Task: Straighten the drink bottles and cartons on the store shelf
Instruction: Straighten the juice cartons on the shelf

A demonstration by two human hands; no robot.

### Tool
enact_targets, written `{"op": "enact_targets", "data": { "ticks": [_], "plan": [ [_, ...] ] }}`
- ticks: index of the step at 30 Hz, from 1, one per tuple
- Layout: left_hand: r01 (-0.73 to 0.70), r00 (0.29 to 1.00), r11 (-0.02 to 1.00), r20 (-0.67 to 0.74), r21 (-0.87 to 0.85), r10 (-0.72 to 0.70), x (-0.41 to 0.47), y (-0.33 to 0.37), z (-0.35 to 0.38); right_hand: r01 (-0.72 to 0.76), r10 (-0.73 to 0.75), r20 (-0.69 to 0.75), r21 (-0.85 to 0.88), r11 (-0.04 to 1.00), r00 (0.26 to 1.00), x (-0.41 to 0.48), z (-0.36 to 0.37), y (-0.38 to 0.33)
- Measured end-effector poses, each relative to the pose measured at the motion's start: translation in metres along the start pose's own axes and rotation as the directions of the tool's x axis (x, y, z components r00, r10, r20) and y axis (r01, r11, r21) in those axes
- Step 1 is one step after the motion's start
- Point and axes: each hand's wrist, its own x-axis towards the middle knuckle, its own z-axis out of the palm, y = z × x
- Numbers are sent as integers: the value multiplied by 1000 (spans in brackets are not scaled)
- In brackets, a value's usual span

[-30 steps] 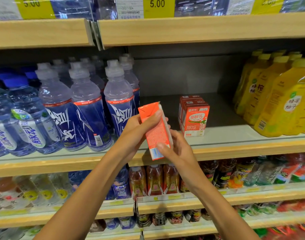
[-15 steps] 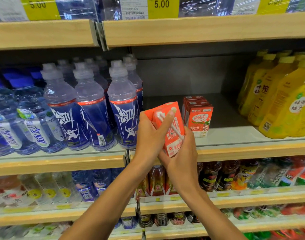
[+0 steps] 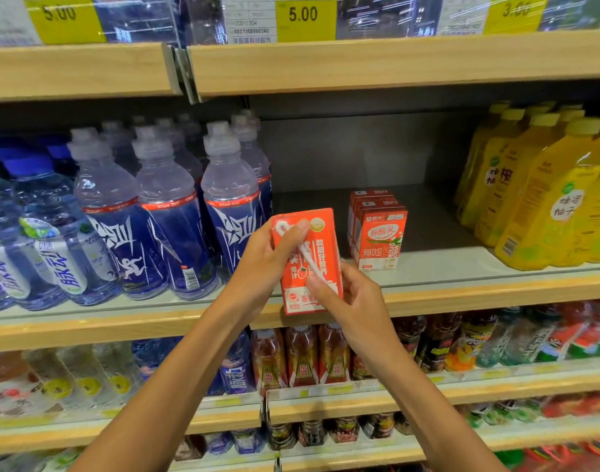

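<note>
At the far left, the clear plastic water bottles with blue caps [image 3: 25, 229] lean into each other. Beside them the ribbed clear sports bottles with dark blue labels [image 3: 162, 226] stand in front-facing rows, packed tight so that each props up the next.

My left grip [image 3: 261, 264] grasps the small orange cardboard drink carton [image 3: 308, 264] by its upper left edge, with the thumb laid across the face near the top. The carton hangs upright in the air, in front of the wood-trimmed shelf [image 3: 462, 294] and not resting on it. Its straw side faces me: a thin white straw in a clear wrapper [image 3: 307, 257] runs slantwise down the flat, matte panel. My right grip [image 3: 349, 298] clasps the lower right corner, thumb on the front. I judge that two hands are on it so the box can be turned about its long axis without crushing its soft walls.

Just right and farther back, a short row of matching orange-and-white cartons [image 3: 380, 236] sits on the smooth grey shelf board, logo faces outward, square edges flush. Bare board lies to the left of that row, and I think that is where the held carton should go, front face out. At the far right the glossy yellow plastic juice bottles [image 3: 537, 199] lean, broad-shouldered.
</note>
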Motion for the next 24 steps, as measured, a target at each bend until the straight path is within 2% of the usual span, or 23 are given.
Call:
{"op": "enact_targets", "data": {
  "ticks": [5, 8, 12, 15, 17, 20, 22, 24],
  "plan": [
    [-74, 994, 988, -73, 136, 84, -6, -4, 9, 88, -120, -170, -181, 980, 978, -2, 6, 1],
    [-54, 989, 989, -133, 138, 72, -10, -5, 23, 154, -221, -259, -256, 954, 940, -4, 12, 2],
    [-5, 969, 993, -246, 116, 34, -11, -2, 36, 239, -335, -256, -341, 909, 907, -8, 21, 8],
    [36, 970, 998, -240, 47, -24, -10, 2, 34, 271, -374, -211, -395, 878, 903, -7, 20, 7],
    [43, 980, 999, -195, 30, -36, -8, 3, 26, 241, -297, -149, -306, 921, 943, -6, 14, 3],
    [21, 999, 1000, -47, -14, -22, -5, 5, 9, 109, -110, -32, -23, 994, 993, -5, -1, -3],
    [23, 996, 994, 93, -111, -13, -1, 6, -2, -17, 13, 29, 150, 989, 999, -3, -8, -8],
    [51, 973, 972, 229, -228, 3, 2, 5, -9, -145, 117, 131, 228, 963, 984, 0, -12, -13]
  ]
}}
